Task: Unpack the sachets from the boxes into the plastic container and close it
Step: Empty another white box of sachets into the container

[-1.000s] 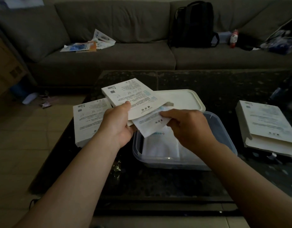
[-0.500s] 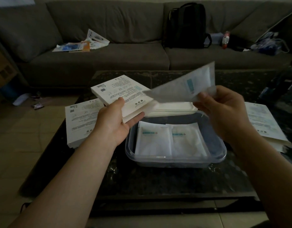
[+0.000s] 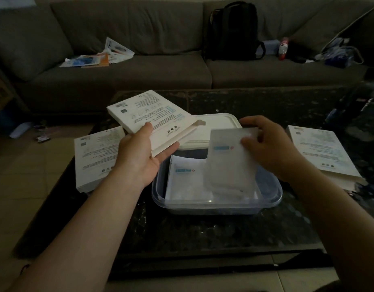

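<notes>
My left hand (image 3: 139,157) grips a flat white box (image 3: 152,119) with its end flap open, held tilted above the left rim of the clear plastic container (image 3: 272,197). My right hand (image 3: 266,148) pinches the top of a white sachet (image 3: 230,165) that hangs blurred into the container's right half. Another sachet (image 3: 186,182) lies flat in the left half. The white lid (image 3: 215,125) rests on the table just behind the container, partly under the held box.
A second white box (image 3: 93,157) lies on the dark table (image 3: 203,228) at the left, and more white boxes (image 3: 320,152) sit stacked at the right. A grey sofa (image 3: 139,76) with papers and a black backpack (image 3: 232,32) stands behind the table.
My right hand pulled the sachet out of the box, lifted it high, then brought it down into the container's right side. My left hand kept holding the box.
</notes>
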Motion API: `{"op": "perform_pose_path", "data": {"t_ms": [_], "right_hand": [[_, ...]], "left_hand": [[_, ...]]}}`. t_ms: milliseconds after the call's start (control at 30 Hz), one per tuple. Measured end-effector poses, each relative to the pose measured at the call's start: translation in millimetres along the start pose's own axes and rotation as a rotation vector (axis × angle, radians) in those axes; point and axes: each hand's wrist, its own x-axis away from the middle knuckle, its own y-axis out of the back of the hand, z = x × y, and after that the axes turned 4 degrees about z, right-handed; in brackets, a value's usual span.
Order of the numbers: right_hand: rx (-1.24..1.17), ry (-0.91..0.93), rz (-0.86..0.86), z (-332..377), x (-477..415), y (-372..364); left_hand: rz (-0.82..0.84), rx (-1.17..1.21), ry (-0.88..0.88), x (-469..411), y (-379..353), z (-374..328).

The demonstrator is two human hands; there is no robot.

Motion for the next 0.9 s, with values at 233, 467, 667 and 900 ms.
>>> {"op": "perform_pose_path", "data": {"t_ms": [233, 467, 667, 900], "right_hand": [[0.775, 0.068, 0.117, 6.1, 5.8, -11.2], [1.050, 0.231, 0.143, 25.8, 15.5, -41.0], [0.664, 0.098, 0.635, 23.7, 15.1, -54.0], [0.822, -0.031, 0.776, 17.3, 12.3, -44.2]], "left_hand": [[0.019, -0.026, 0.000, -1.3, -1.3, 2.9], [0.055, -0.065, 0.010, 0.2, -2.5, 6.1], [0.051, -0.076, 0.014, 2.2, -1.9, 5.1], [0.061, -0.095, 0.014, 2.4, -1.1, 6.3]]}}
